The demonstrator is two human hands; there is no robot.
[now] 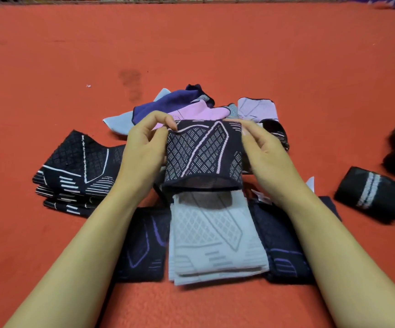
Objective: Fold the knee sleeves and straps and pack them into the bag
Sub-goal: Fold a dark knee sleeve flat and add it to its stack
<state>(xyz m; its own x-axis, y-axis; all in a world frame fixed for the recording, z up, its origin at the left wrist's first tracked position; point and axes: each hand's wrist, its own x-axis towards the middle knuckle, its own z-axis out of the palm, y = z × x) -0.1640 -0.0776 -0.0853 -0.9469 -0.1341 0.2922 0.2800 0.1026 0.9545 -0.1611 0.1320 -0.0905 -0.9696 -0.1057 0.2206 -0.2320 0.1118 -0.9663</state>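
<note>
Underfoot, surface: flat orange-red carpeted floor [215,50], a darker smudge on it beyond the pile; a pale railing runs along the far edge.
Held item: dark navy knit knee sleeve with pink diamond-and-line pattern [203,152], lifted just above the stacks, near opening facing the camera.
Left hand [144,150]: grips the sleeve's left edge; thumb and forefinger pinch its top left corner, other fingers curled at the side.
Right hand [265,152]: grips the sleeve's right edge, fingers curled behind the fabric, thumb on the front.
Directly below: folded pale grey knit sleeve [215,237], lying flat, partly shadowed by the held sleeve.
Flanking it: folded dark sleeve with purple lines [144,245] on the left and a second dark purple-lined sleeve [284,252] on the right, both partly covered by the forearms.
Left side: stack of black sleeves with white line pattern [78,171], touching the left wrist.
Beyond the hands: loose heap of unfolded blue, pink and pale grey sleeves [179,107], partly hidden by the held sleeve.
Right side: rolled black strap with a white stripe [371,192], well apart from the stacks.
Right edge: dark blurred object, cannot tell what.
</note>
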